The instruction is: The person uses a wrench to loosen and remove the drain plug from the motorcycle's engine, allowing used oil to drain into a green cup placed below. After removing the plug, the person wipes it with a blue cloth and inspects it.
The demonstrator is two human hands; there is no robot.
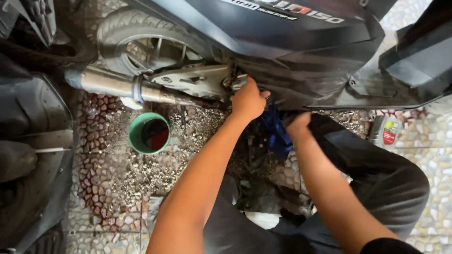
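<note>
Head view, left to right: a chrome exhaust pipe (117,84) runs under the rear tyre (123,28) of a dark scooter (301,51), and a green funnel (149,133) sits on the pebbled floor (103,174) just below it. The left hand (248,99) is curled closed at the scooter's underside, beside the metal bracket (197,80); what it grips is hidden. Just right, the right hand (297,124) presses a blue rag (275,129), fingers bent. A grey oil bottle (384,131) stands farther right.
</note>
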